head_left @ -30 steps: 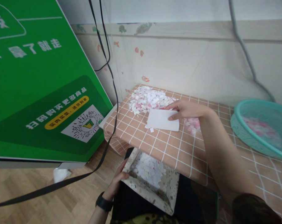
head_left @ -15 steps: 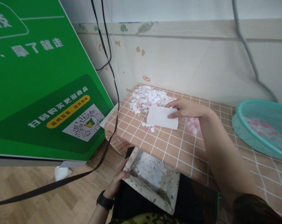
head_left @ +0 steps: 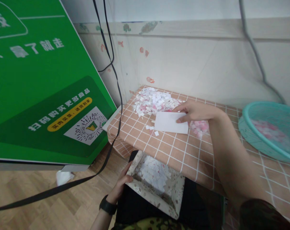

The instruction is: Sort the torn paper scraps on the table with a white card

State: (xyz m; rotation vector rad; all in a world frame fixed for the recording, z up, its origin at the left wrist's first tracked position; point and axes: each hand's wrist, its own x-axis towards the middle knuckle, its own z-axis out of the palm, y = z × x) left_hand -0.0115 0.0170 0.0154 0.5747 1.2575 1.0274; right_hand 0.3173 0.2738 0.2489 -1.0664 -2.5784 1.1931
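Between the thumb and fingers of my right hand (head_left: 195, 111) is a white card (head_left: 170, 123), held by its right end low over the table. Behind it lies a heap of white and pink paper scraps (head_left: 154, 100), with a few loose white bits just left of the card. A smaller pink pile (head_left: 199, 127) sits below my wrist. My left hand (head_left: 124, 177) grips the left rim of a patterned tray (head_left: 156, 200), tilted at the table's front edge above my lap. White paper scraps (head_left: 153, 172) lie inside the tray.
A brown checked cloth covers the table (head_left: 183, 153). On its right stands a teal mesh basket (head_left: 252, 140) with pink scraps inside. A green sign board (head_left: 51, 73) rises on the left, and a black cable (head_left: 118, 95) hangs in front of the table's left end.
My right hand has moved slightly to the right with the card, away from the loose white bits. My left hand and the tray have stayed where they were.
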